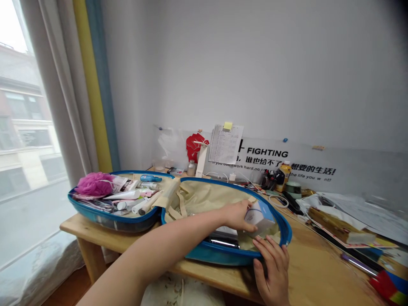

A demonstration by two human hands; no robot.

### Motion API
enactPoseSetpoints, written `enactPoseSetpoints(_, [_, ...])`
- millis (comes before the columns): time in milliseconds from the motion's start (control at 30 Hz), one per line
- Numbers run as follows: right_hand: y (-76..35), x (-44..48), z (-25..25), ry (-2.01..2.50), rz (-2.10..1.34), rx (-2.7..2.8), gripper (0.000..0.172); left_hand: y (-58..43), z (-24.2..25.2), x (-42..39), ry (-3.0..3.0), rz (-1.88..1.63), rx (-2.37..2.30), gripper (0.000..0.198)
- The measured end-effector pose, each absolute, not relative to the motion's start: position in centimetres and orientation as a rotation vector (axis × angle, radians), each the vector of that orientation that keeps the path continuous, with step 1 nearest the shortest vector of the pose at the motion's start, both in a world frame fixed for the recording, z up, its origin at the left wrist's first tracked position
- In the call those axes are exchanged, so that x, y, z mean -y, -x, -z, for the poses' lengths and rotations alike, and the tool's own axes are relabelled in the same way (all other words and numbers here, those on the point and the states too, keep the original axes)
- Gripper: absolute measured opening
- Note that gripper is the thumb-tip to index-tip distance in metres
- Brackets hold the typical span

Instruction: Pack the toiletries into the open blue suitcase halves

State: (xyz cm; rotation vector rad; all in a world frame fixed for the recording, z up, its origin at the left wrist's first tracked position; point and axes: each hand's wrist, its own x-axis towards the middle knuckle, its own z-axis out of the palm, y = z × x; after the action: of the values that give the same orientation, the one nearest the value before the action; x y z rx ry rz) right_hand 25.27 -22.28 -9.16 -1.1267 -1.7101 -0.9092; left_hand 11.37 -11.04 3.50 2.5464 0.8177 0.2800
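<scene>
An open suitcase with blue zipper edges (219, 257) and a beige lining lies across the wooden table. Inside its right half, my left hand (237, 216) is closed on a white and light-blue box (261, 216), fingers over the top and thumb on the near side. Below that wrist, a dark flat item with a shiny edge (224, 236) lies in the same half, partly hidden by my arm. My right hand (272, 265) rests at the suitcase's near right rim, fingers stretched out and apart, holding nothing.
The suitcase's left half holds a purple bath puff (94, 184), a blue bottle (151, 178) and several tubes. Behind stand a phone stand (200, 161) and an orange-brown bottle (282, 176). Papers (347, 212) and a purple pen-like item (358, 264) lie right on the table (315, 259).
</scene>
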Motion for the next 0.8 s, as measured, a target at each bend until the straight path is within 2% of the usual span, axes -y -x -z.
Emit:
enactPoseSetpoints(200, [-25.2, 22.4, 9.0, 1.102, 0.906, 1.728, 0.031, -11.8, -1.0, 10.8, -2.612, -0.017, -0.804, 0.086])
enactPoseSetpoints(433, [-25.2, 22.5, 9.0, 1.123, 0.883, 1.723, 0.033, -12.1, -0.7, 10.9, -2.727, 0.072, -0.773, 0.096])
enactPoseSetpoints(800, [-25.2, 22.4, 9.0, 1.112, 0.897, 1.710, 0.032, -12.3, -0.7, 11.2, -2.908, 0.327, -0.751, 0.063])
